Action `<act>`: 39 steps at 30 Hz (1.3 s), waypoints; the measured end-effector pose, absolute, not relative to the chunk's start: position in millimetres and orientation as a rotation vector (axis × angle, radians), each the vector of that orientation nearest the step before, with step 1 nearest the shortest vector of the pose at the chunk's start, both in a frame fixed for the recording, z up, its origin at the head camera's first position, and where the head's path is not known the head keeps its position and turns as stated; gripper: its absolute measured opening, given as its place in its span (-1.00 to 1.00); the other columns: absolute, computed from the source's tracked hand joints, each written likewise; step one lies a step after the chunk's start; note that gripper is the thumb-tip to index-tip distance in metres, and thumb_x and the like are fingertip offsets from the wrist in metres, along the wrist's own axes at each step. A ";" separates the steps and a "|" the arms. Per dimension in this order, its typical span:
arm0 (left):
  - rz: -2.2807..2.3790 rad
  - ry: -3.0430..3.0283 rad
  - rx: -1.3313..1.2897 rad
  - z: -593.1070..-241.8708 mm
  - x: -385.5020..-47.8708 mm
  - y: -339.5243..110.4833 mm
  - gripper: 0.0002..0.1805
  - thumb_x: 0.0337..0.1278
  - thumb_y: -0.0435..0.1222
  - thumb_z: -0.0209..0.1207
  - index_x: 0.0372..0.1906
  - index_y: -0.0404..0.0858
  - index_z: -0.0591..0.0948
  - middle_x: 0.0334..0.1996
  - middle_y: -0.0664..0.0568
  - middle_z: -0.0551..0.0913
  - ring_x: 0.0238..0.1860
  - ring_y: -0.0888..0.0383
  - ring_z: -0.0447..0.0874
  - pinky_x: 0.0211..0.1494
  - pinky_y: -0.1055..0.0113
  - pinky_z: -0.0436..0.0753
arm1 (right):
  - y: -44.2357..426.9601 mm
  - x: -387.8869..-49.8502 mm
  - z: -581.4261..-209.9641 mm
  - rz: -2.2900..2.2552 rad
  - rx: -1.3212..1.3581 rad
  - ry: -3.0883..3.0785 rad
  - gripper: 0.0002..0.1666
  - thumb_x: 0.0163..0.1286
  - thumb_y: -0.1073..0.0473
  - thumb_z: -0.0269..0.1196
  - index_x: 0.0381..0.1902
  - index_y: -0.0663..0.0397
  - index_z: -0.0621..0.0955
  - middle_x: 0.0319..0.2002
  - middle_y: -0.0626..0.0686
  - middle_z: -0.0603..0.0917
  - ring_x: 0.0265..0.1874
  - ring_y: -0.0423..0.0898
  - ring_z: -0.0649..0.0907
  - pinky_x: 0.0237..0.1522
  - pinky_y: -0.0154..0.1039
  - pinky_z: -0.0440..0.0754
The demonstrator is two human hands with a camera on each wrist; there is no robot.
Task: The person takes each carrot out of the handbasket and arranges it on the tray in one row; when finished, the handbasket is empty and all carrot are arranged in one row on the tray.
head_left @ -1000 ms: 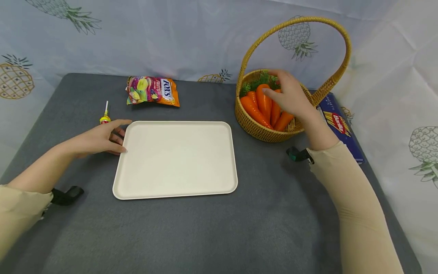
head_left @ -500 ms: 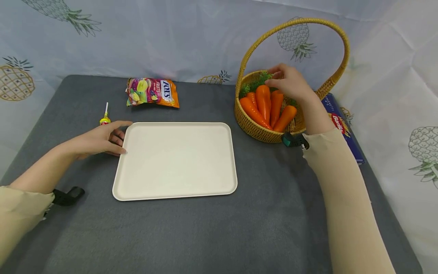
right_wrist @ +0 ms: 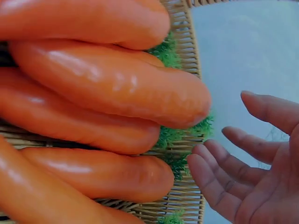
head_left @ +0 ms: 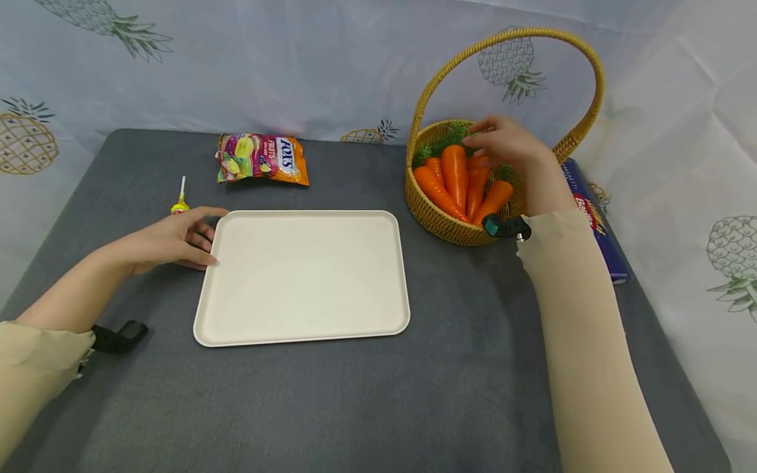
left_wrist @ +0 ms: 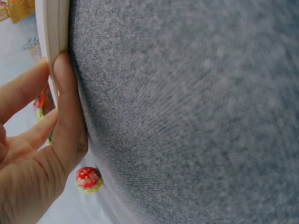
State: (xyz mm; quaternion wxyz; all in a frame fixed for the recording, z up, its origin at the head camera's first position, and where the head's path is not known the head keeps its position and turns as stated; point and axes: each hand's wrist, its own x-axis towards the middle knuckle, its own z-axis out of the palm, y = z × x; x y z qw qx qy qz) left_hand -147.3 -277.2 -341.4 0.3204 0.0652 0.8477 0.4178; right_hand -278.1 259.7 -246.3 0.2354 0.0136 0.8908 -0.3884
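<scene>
Carrots beside loosely spread right fingers, tray pinched between left fingers.

Two hands, one tray, one basket

A tray lies on the desk, a candy bag beyond it, a lollipop near its far left corner; at far right, carrots rest in a basket just left of a pasta box.
</scene>
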 end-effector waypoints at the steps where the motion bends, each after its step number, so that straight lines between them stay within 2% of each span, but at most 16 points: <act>1: 1.099 2.225 0.170 -341.4 -147.4 -277.3 0.02 0.17 -0.37 0.31 0.57 -0.26 -0.10 -0.06 -0.09 0.34 -0.24 0.28 0.52 -0.19 0.31 0.76 | 260.9 -279.1 -245.8 -1.077 0.043 2.431 -0.18 0.49 -0.16 0.07 0.54 0.04 0.12 0.39 0.01 0.34 0.21 -0.03 0.48 0.25 -0.18 0.63; 5: 1.101 2.218 0.178 -341.0 -147.6 -277.0 0.03 0.18 -0.36 0.31 0.58 -0.25 -0.12 -0.05 -0.10 0.34 -0.24 0.29 0.53 -0.19 0.30 0.76 | 264.9 -283.6 -245.6 -1.093 0.061 2.379 -0.20 0.47 -0.15 0.11 0.50 0.06 0.18 0.24 -0.11 0.42 0.09 -0.12 0.55 0.20 -0.21 0.66; 11: 1.109 2.203 0.167 -339.6 -147.4 -277.7 0.07 0.16 -0.36 0.33 0.59 -0.20 -0.14 -0.08 -0.09 0.35 -0.24 0.29 0.53 -0.17 0.29 0.77 | 264.5 -286.4 -251.2 -1.042 0.054 2.335 -0.20 0.45 -0.17 0.14 0.48 0.06 0.21 0.11 -0.14 0.47 0.05 -0.15 0.60 0.29 -0.13 0.61; 16: 1.128 2.190 0.162 -340.7 -148.2 -279.8 0.08 0.14 -0.36 0.34 0.59 -0.17 -0.12 -0.09 -0.07 0.35 -0.25 0.29 0.53 -0.17 0.28 0.78 | 260.1 -286.4 -256.0 -0.997 0.033 2.311 -0.12 0.44 -0.20 0.15 0.52 0.04 0.13 0.24 -0.03 0.41 0.20 -0.02 0.54 0.39 -0.02 0.51; 20: 1.148 2.180 0.151 -341.2 -147.9 -281.3 0.06 0.13 -0.38 0.34 0.59 -0.16 -0.09 -0.09 -0.06 0.36 -0.24 0.29 0.54 -0.16 0.26 0.78 | 258.7 -288.6 -258.5 -0.962 0.002 2.285 -0.04 0.45 -0.22 0.11 0.58 0.05 -0.01 0.38 0.09 0.30 0.29 0.06 0.47 0.44 0.04 0.44; 26: 1.142 2.180 0.154 -339.7 -148.5 -281.2 0.05 0.14 -0.38 0.33 0.59 -0.14 -0.08 -0.08 -0.07 0.37 -0.22 0.29 0.55 -0.15 0.27 0.78 | 259.0 -288.7 -262.3 -0.954 -0.002 2.256 0.02 0.44 -0.23 0.12 0.59 0.07 -0.08 0.48 0.15 0.19 0.36 0.11 0.43 0.44 0.04 0.44; 34: 1.145 2.177 0.166 -339.4 -148.6 -281.3 0.06 0.13 -0.38 0.34 0.59 -0.17 -0.09 -0.09 -0.08 0.37 -0.22 0.29 0.55 -0.16 0.28 0.78 | 255.5 -287.1 -262.7 -0.900 0.016 2.281 0.08 0.40 -0.28 0.15 0.59 0.07 -0.08 0.51 0.14 0.18 0.28 0.02 0.47 0.42 -0.02 0.48; 39: 1.150 2.170 0.175 -339.5 -148.1 -281.3 0.06 0.14 -0.39 0.33 0.59 -0.17 -0.09 -0.08 -0.08 0.37 -0.21 0.29 0.56 -0.15 0.28 0.78 | 253.4 -286.7 -263.8 -0.902 0.011 2.286 0.05 0.42 -0.19 0.17 0.59 0.09 -0.10 0.50 0.18 0.17 0.26 0.02 0.49 0.41 0.00 0.48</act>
